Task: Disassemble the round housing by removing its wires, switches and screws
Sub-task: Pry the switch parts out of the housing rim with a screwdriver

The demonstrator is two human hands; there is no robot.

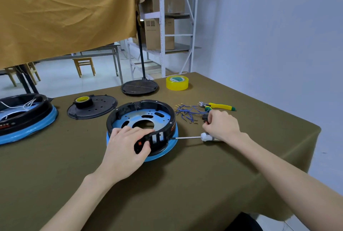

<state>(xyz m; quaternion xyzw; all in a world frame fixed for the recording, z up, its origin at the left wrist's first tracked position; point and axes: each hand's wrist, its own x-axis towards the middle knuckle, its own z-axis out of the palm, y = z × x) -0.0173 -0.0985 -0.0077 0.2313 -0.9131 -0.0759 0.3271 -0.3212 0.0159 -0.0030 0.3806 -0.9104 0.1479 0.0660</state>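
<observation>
Head view, housing: I see the round housing (142, 117) on the table (185, 184), centre.
Left hand (126, 149): mine grips its near rim.
Right hand (220, 125): pinches a black switch (205, 117) beside the loose wires (185, 112); the screwdriver (193, 137) lies beneath it.

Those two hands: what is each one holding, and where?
The left hand grips the round housing at its near rim. The right hand pinches a small black switch by its edge.
</observation>
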